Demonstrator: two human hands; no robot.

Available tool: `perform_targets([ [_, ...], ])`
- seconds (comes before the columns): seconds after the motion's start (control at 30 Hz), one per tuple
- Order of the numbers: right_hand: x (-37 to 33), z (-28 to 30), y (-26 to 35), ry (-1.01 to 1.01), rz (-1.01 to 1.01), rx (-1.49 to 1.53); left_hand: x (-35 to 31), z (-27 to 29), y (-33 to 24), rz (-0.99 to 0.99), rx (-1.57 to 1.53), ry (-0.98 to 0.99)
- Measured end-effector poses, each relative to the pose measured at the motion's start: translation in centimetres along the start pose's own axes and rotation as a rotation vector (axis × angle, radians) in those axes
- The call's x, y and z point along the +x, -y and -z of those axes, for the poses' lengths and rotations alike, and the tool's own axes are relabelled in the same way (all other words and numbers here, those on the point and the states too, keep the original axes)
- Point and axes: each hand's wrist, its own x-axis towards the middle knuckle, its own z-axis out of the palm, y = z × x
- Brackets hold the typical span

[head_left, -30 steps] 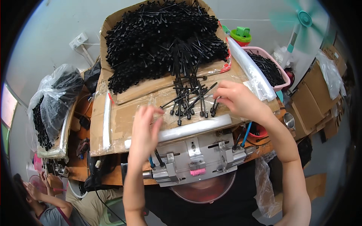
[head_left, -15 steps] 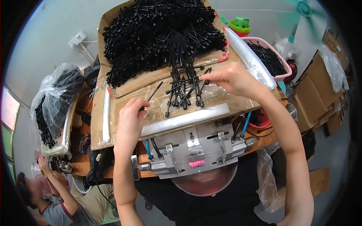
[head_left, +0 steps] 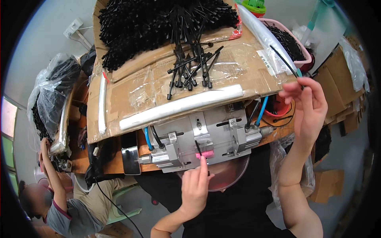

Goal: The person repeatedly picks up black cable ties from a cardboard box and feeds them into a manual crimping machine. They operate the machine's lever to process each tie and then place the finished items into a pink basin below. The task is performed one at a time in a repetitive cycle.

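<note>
1. The left hand (head_left: pixel 196 190) reaches up to a small metal press machine (head_left: pixel 206 137) fixed at the near edge of the bench, its fingertips pinching a short black plastic stick (head_left: pixel 198 147) that stands upright just above the machine's pink block (head_left: pixel 205 154).
2. The right hand (head_left: pixel 307 107) is raised to the right of the machine, thumb and forefinger closed narrowly on a second long black stick (head_left: pixel 283 60) that slants up and to the left.
3. Beyond the machine, a taped cardboard tray (head_left: pixel 131 99) slopes toward the person, with a loose bunch of black sticks (head_left: pixel 190 69) lying at its middle and a dense black heap (head_left: pixel 151 23) at its far end.
4. A pink basket (head_left: pixel 298 47) of similar sticks sits at the far right; clear bags of black parts (head_left: pixel 49 95) hang at the left.
5. At the lower left, another person (head_left: pixel 59 198) sits with one arm raised toward the bench.
</note>
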Motion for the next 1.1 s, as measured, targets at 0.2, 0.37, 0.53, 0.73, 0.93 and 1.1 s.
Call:
perform_targets([
  [0.2,-2.5,-1.6,0.5,-0.040,0.061,-0.019,0.1,-2.1,-0.2,0.060,0.069,0.138],
  [0.37,-3.8,-1.6,0.9,-0.026,0.076,-0.069,0.1,-1.9,0.0,0.024,0.132,0.185],
  [0.53,-4.7,-1.8,0.7,-0.013,0.070,-0.072,0.6,-1.7,0.2,0.013,0.122,0.205],
  [0.73,-8.3,-2.4,0.5,0.141,-0.032,-0.211,0.6,-1.5,0.3,0.015,0.074,0.231],
  [0.93,-13.1,-5.9,-1.2,0.288,-0.057,-0.521,0.6,-0.9,0.3,0.056,0.036,0.294],
  [1.1,-16.0,-8.3,-3.2,0.522,0.042,-0.566,-0.4,2.7,-0.4,0.210,-0.130,0.190],
])
